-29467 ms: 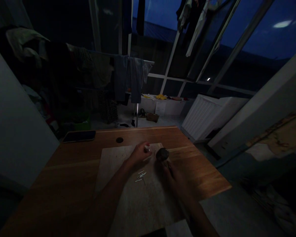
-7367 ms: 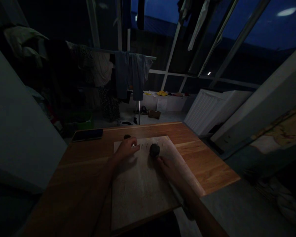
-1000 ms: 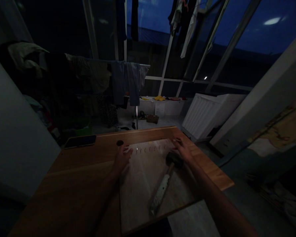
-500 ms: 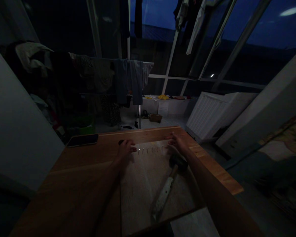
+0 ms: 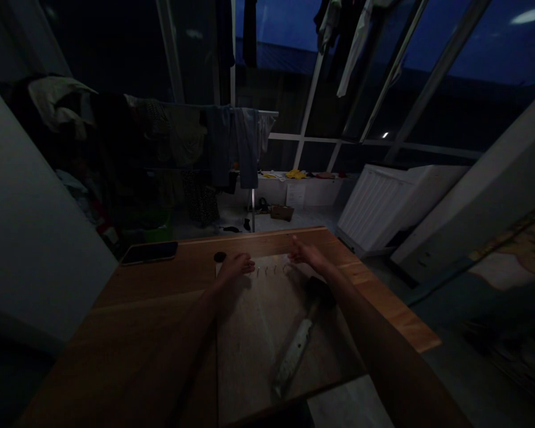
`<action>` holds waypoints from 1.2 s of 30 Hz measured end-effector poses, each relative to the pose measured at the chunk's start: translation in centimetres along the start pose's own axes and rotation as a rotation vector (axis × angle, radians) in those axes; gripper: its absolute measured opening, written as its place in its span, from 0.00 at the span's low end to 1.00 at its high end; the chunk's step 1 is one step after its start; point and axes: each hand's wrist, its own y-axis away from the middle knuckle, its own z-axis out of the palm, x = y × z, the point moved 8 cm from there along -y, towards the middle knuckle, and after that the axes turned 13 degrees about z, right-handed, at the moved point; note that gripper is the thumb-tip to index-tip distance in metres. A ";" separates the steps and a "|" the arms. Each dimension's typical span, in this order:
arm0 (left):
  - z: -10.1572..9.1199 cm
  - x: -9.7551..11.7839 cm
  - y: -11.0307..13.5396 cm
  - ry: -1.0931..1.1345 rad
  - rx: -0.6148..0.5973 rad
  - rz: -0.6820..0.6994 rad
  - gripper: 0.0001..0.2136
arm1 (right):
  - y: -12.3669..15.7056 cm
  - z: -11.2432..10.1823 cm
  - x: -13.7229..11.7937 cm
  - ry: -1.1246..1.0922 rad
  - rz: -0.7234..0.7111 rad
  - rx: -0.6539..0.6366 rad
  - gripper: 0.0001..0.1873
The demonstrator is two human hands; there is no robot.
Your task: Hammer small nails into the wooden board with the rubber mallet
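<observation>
A wooden board [image 5: 254, 333] lies on the table with a row of several nails [image 5: 266, 270] standing up near its far edge. At the left end of the row, my left hand [image 5: 237, 266] is held over the board with fingers stretched toward the nails, covering the leftmost one. My right hand [image 5: 307, 255] hovers at the right end, fingers apart and beside the last visible nail; whether it touches the nail I cannot tell. On the board rests a mallet, its dark head [image 5: 320, 292] partly behind my right forearm and its worn, whitish handle [image 5: 294, 356] pointing toward me.
A phone [image 5: 149, 252] lies at the table's [image 5: 151, 321] far left corner. A small dark round object [image 5: 220, 257] sits beyond my left hand. A pale flat piece [image 5: 352, 404] is at the near edge. Beyond stand a clothes rack [image 5: 232, 142] and a white ribbed appliance [image 5: 374, 202].
Both hands have moved inward along the nail row, left hand to the right and right hand to the left, each now covering end nails. The mallet has stayed in place.
</observation>
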 end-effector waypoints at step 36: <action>4.3 2.9 1.6 -0.501 -0.212 0.390 0.04 | 3.9 6.2 0.1 0.308 -0.089 -0.094 0.08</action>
